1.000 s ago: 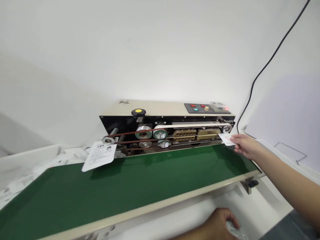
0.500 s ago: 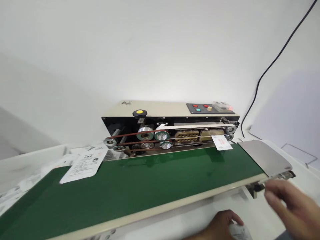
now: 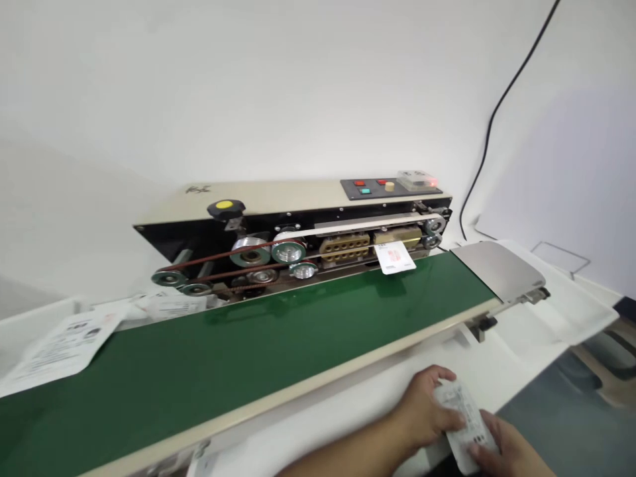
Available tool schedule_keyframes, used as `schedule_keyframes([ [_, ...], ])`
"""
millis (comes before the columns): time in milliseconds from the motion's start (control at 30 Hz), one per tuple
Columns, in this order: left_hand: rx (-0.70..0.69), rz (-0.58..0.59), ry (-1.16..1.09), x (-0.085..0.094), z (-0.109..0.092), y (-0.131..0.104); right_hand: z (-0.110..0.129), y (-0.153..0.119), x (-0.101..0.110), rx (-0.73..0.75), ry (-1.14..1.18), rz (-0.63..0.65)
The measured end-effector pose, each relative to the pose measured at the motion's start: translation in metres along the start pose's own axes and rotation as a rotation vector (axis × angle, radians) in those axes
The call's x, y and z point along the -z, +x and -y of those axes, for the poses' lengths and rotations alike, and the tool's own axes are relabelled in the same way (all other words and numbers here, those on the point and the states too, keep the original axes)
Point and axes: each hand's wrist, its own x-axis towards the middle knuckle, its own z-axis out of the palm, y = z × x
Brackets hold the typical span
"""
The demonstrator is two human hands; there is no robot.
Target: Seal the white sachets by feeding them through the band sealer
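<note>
A white printed pouch [image 3: 460,407] is tilted in front of the conveyor, between my two hands. My left hand [image 3: 427,411] grips its upper left side, thumb across the printed face. At its lower end my right hand [image 3: 509,450] is closed on the edge, thumb on top. Behind them stands a band sealing machine [image 3: 268,205] with a green conveyor belt [image 3: 278,351]. Another white pouch [image 3: 394,258] with a reddish print hangs from the sealing bands over the belt. A third pouch [image 3: 69,348] lies at the belt's left end.
More pouches [image 3: 169,305] are heaped in a white bin [image 3: 40,318] behind the belt's left end. A metal plate [image 3: 499,268] extends the conveyor at the right. Exposed pulleys [image 3: 288,250] line the sealer's front, and a black cable [image 3: 489,126] runs down the wall.
My right hand has come down and taken hold of the pouch in my left hand. The pouches at the sealer and on the belt have moved left, and the camera view has shifted.
</note>
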Motion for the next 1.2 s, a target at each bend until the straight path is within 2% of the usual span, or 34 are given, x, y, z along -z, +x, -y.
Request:
schedule_keyframes([
  [100, -0.020, 0.003, -0.074, -0.002, -0.005, -0.002, 0.005, 0.003, 0.000, -0.068, 0.164, 0.042],
  [267, 0.023, 0.103, -0.100, 0.000, -0.010, -0.005, 0.026, -0.002, 0.016, -0.095, 0.299, -0.059],
  [400, 0.054, 0.135, -0.086, 0.004, -0.009, -0.005, 0.058, -0.021, 0.043, -0.017, 0.297, -0.093],
  [567, 0.031, 0.145, -0.042, 0.003, -0.009, -0.006, 0.112, -0.033, 0.086, 0.193, 0.356, -0.311],
  [700, 0.013, 0.170, -0.040, 0.009, 0.002, 0.001, 0.142, -0.005, 0.108, 0.328, 0.347, -0.351],
  [833, -0.017, 0.197, 0.016, 0.021, 0.016, 0.021, 0.158, 0.035, 0.120, 0.380, 0.255, -0.343],
  [933, -0.006, 0.210, 0.030, 0.028, 0.021, 0.032, 0.167, 0.047, 0.125, 0.423, 0.189, -0.356],
  [1000, -0.010, 0.227, 0.024, 0.030, 0.025, 0.036, 0.174, 0.042, 0.126, 0.452, 0.066, -0.280],
  [1133, -0.013, 0.224, 0.009, 0.033, 0.033, 0.041, 0.190, 0.013, 0.120, 0.431, -0.356, 0.203],
  [1200, -0.012, 0.218, -0.023, 0.034, 0.037, 0.042, 0.198, 0.001, 0.115, 0.397, -0.526, 0.348],
])
